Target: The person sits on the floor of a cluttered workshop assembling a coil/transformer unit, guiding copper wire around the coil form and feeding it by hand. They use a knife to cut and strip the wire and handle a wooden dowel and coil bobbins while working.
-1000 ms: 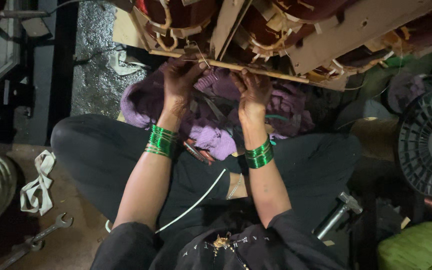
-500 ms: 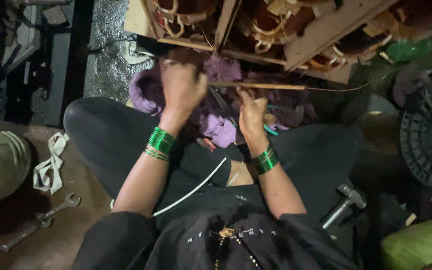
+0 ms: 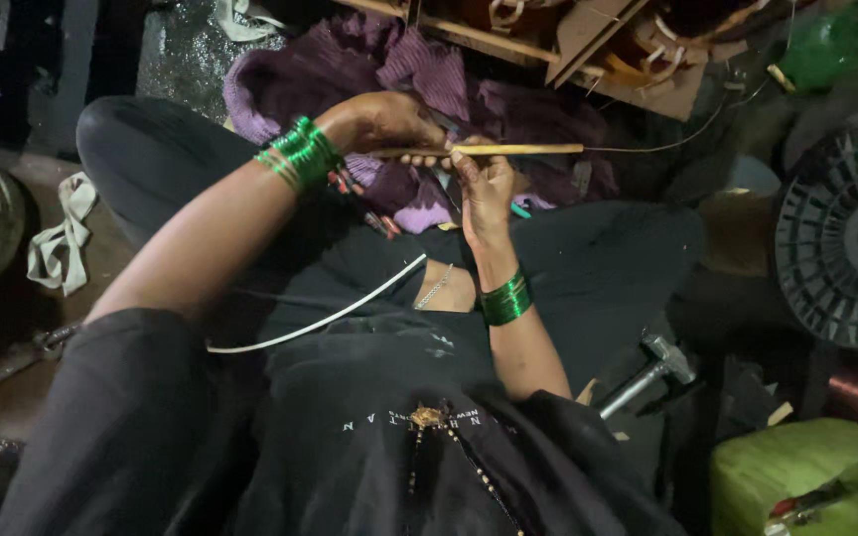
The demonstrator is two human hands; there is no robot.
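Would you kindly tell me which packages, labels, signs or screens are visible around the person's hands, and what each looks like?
Bright green bag-like bundle: bottom right corner, soft, rounded, possibly a package.
Green glossy rounded object: top right, kind unclear.
Pale printed lettering on the black shirt: chest, small curved row.
No signs or screens are in view.

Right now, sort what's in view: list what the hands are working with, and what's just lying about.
In hand:
left hand
right hand
thin pale wooden stick
purple ribbed cloth

Lying about:
steel hammer
grey wrench
black ribbed spool
green sack
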